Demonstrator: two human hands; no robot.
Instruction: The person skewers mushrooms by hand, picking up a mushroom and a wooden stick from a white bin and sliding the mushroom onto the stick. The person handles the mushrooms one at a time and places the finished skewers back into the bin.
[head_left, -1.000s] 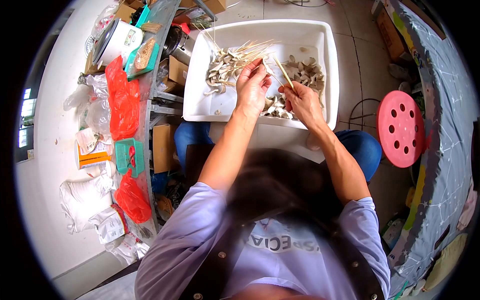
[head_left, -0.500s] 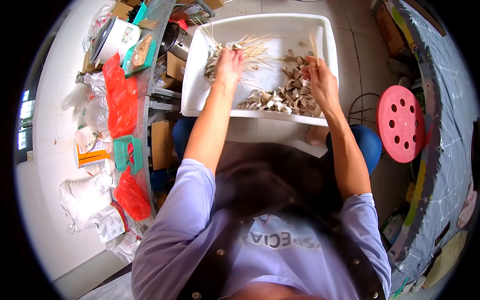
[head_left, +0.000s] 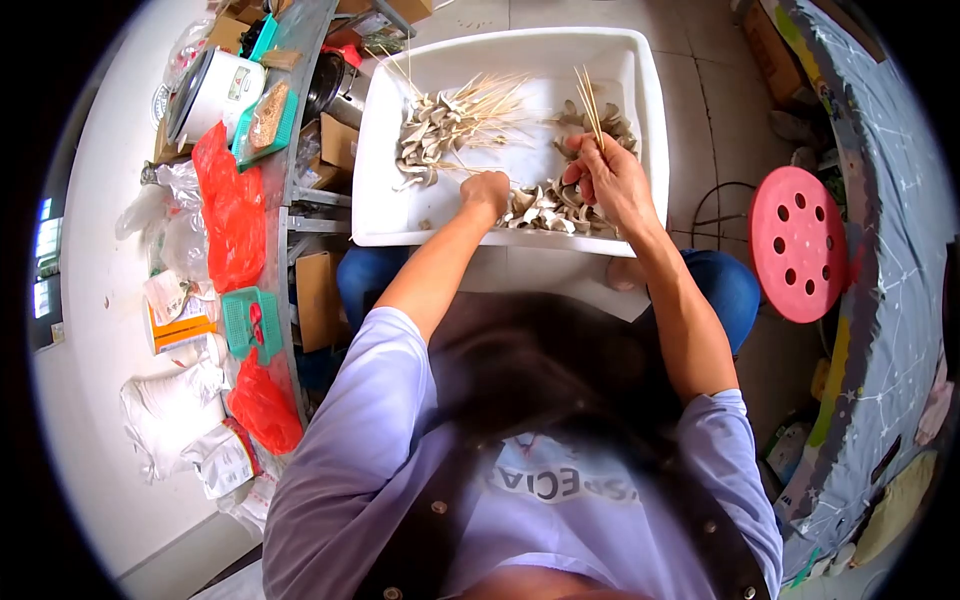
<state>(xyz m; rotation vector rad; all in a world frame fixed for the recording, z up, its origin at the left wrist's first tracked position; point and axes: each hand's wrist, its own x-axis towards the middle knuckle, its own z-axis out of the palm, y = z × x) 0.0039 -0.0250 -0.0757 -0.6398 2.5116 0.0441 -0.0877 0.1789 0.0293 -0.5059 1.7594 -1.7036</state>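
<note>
A white rectangular tub (head_left: 505, 40) stands before my knees. My right hand (head_left: 615, 185) is closed round a few thin wooden skewers (head_left: 591, 108), which point up and away from me. Below it, loose curled grey-brown food pieces (head_left: 550, 208) are heaped in the tub's near right part. My left hand (head_left: 486, 192) is at the left edge of this heap, its fingers curled in; what they hold, if anything, is hidden. On the tub's left side lies a pile of threaded skewers (head_left: 435, 130), their bare ends fanning to the right.
On my left a shelf holds a white pot (head_left: 222, 92), red plastic bags (head_left: 232, 215) and a green basket (head_left: 250, 318). To my right is a red round stool (head_left: 797, 245) with holes in its seat. A grey patterned cloth (head_left: 885, 250) hangs beyond it.
My left hand has come away from the threaded pile, moving right and nearer to me, to the loose heap. My right hand has shifted slightly left and nearer, still with the skewers.
</note>
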